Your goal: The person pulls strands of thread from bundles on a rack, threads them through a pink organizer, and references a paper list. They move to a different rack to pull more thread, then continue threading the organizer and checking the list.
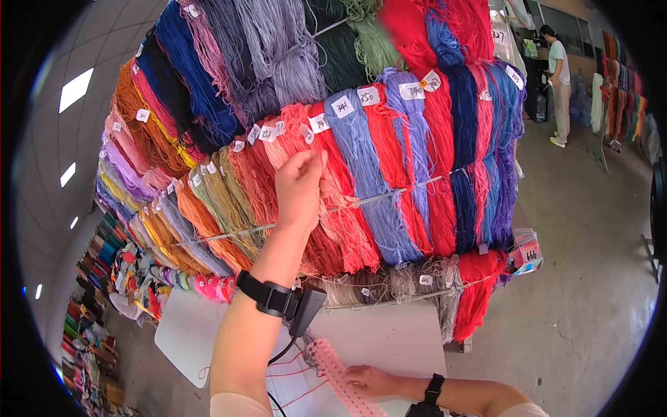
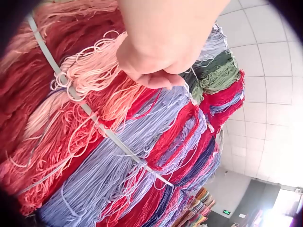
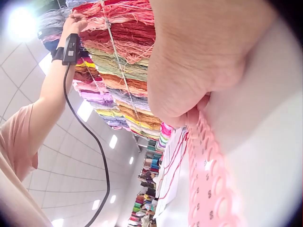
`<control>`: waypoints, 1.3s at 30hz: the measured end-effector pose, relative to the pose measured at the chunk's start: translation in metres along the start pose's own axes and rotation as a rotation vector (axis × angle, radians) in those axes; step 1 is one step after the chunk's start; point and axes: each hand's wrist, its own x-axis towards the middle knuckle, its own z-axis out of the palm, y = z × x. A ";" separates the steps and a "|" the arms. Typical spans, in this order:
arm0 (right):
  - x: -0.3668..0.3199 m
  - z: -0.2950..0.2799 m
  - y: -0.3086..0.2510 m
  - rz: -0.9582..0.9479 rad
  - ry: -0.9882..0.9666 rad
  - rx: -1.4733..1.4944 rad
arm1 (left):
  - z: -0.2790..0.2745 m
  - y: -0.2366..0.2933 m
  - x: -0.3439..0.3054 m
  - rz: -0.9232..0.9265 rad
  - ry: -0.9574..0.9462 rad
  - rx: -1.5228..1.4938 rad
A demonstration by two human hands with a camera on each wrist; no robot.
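Note:
My left hand (image 1: 300, 191) is raised to a rack of hanging yarn. Its curled fingers pinch coral-pink yarn (image 2: 125, 106) just below the paper labels. Beside it hang a pale pink hank (image 2: 92, 71) and a light blue hank (image 1: 360, 160). Low down over the white table, my right hand (image 1: 372, 381) holds the edge of a pink strip (image 1: 333, 365) with rows of holes and small printed marks. In the right wrist view the thumb and fingertips meet at the far end of that strip. Red threads (image 1: 295, 397) lie on the table left of it.
Numbered paper labels (image 1: 342, 106) sit atop many hanks, and a metal rod (image 1: 375, 198) crosses them. The white table (image 1: 389, 323) stands below the rack. A person (image 1: 558, 87) stands at the far right. A cable (image 3: 102, 146) hangs from my left wrist camera.

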 end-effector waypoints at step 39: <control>0.204 0.208 -0.236 0.332 -0.895 0.618 | -0.333 0.149 -0.526 -0.523 0.628 0.290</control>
